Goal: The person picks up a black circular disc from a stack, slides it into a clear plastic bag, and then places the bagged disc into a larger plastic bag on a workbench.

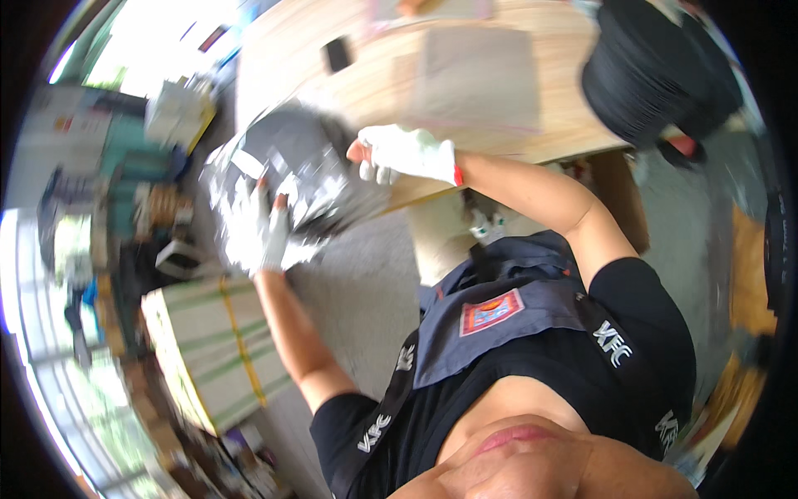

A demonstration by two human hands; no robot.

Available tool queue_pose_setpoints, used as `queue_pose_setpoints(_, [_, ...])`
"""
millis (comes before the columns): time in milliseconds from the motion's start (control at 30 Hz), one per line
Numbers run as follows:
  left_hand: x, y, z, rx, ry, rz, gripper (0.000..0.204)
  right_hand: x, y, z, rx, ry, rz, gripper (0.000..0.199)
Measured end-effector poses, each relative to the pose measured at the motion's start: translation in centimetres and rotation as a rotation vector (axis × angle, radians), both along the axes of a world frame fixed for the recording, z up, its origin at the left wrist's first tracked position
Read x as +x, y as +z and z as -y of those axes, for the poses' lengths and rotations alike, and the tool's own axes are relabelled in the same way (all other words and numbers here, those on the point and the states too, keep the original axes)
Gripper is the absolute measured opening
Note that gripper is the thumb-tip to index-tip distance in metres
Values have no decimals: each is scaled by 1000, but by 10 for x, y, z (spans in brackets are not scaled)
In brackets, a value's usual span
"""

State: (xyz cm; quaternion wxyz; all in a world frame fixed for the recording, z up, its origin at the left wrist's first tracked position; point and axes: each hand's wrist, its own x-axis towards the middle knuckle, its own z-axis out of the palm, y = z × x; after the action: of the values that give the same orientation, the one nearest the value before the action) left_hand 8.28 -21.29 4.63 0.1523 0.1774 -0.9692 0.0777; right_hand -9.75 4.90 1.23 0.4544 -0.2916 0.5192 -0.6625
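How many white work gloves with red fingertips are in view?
2. The left hand's white glove grips the blurred grey plastic-wrapped package from below; the right hand's white glove holds its far edge by the wooden table. Others could be hidden.

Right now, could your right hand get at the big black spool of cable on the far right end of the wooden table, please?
Probably not at once: the right hand is gripping the grey plastic-wrapped bundle together with the left hand. The black spool of cable lies apart, though the wooden table between looks unobstructed.
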Motion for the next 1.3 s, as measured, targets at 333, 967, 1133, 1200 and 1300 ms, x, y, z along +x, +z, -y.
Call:
queue_pose_setpoints(333, [0, 15, -8, 136, 12, 89, 51, -117, 120, -305, 1078, -999, -1759, 32])
queue_pose_setpoints(967, [-59, 80, -169, 632, -378, -311, 63, -159, 112, -373, 1552, -612, -1596, 26])
queue_pose_setpoints(1133, [-126, 18, -257, 1254, -823, 59, 53, -173, 99, -372, 1516, -615, -1662, 23])
queue_pose_setpoints(1200, [-155, -17, -294, 1463, -885, 240, 49, -171, 102, -380, 1521, -639, -1660, 23])
queue_pose_setpoints(1300, [-179, -35, -331, 2177, -704, 543, 72, -122, 105, -377, 1241, -613, -1886, 27])
